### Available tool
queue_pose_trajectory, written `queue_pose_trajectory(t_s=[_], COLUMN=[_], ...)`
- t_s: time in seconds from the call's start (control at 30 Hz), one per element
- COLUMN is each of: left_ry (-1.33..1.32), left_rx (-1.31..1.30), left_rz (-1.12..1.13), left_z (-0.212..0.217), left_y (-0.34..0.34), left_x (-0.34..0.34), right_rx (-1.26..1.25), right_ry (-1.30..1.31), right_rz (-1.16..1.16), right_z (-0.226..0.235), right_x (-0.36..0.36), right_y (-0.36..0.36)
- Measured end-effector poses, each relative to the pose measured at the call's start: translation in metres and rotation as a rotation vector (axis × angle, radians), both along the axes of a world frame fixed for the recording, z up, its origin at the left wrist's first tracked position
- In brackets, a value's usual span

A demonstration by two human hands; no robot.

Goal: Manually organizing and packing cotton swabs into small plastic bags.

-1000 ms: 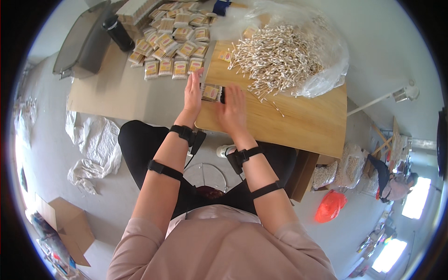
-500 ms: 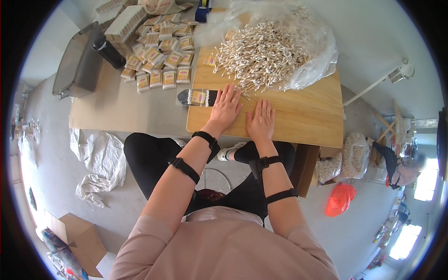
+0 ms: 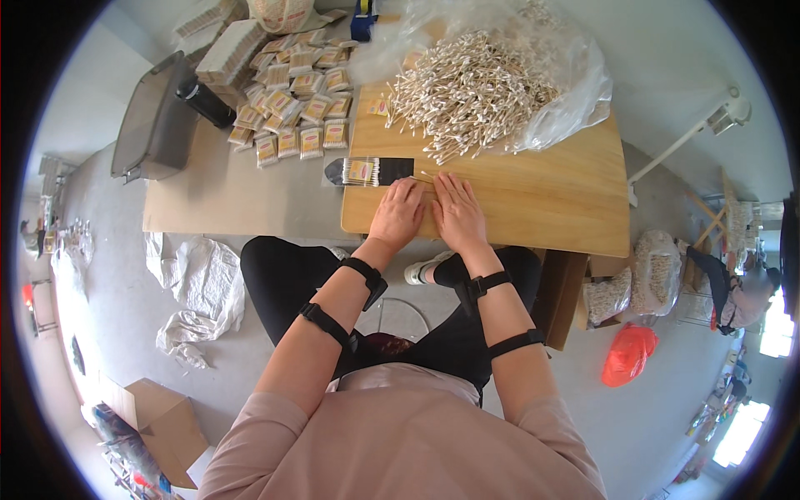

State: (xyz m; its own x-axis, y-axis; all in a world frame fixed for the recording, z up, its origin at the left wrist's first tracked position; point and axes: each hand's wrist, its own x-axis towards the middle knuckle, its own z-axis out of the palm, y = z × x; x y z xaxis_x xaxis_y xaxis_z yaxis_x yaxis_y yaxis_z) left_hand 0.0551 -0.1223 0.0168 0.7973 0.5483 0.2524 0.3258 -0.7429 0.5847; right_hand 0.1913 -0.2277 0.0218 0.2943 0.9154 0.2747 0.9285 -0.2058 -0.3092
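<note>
My left hand (image 3: 398,215) and my right hand (image 3: 458,212) lie flat, palms down and side by side, on the wooden board (image 3: 542,208). Neither hand grips anything. Just beyond my left fingertips lies a black holder (image 3: 392,169) with a small labelled packet (image 3: 360,170) on it. A few loose thin sticks (image 3: 425,176) rest by my fingertips. Farther back, a big pile of pale sticks (image 3: 475,87) sits on a clear plastic bag (image 3: 575,100).
Several rows of labelled packets (image 3: 292,108) cover the far left of the grey table (image 3: 217,200). A grey lidded bin (image 3: 154,125), a black bottle (image 3: 204,102) and a blue tape dispenser (image 3: 364,18) stand there. On the floor are white sheeting (image 3: 200,283), a cardboard box (image 3: 158,417) and a red bag (image 3: 629,354).
Both hands were at the packet by the black holder. They have let it go, drawn back toward me, and now lie flat on the board.
</note>
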Motion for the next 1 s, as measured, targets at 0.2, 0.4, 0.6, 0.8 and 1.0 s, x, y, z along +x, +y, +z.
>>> queue_pose_trajectory(t_s=[0.2, 0.4, 0.6, 0.8, 1.0], left_ry=[-0.038, -0.011, -0.055, -0.032, -0.019], left_rx=[0.228, 0.115, 0.15, 0.193, 0.182], left_rz=[-0.006, -0.037, -0.014, 0.008, 0.02], left_z=[0.0, -0.002, -0.003, -0.005, -0.006], left_y=[0.015, 0.016, 0.013, 0.012, 0.013], left_x=[0.008, 0.01, 0.007, 0.009, 0.008], right_rx=[0.187, 0.236, 0.216, 0.267, 0.362], right_ry=[0.101, 0.122, -0.009, 0.081, 0.147], right_rz=[-0.164, -0.184, -0.226, -0.268, -0.321], right_z=[-0.006, -0.011, -0.001, -0.014, -0.017], right_x=[0.0, 0.01, 0.015, 0.02, 0.019], right_y=[0.002, 0.01, 0.036, 0.025, 0.015])
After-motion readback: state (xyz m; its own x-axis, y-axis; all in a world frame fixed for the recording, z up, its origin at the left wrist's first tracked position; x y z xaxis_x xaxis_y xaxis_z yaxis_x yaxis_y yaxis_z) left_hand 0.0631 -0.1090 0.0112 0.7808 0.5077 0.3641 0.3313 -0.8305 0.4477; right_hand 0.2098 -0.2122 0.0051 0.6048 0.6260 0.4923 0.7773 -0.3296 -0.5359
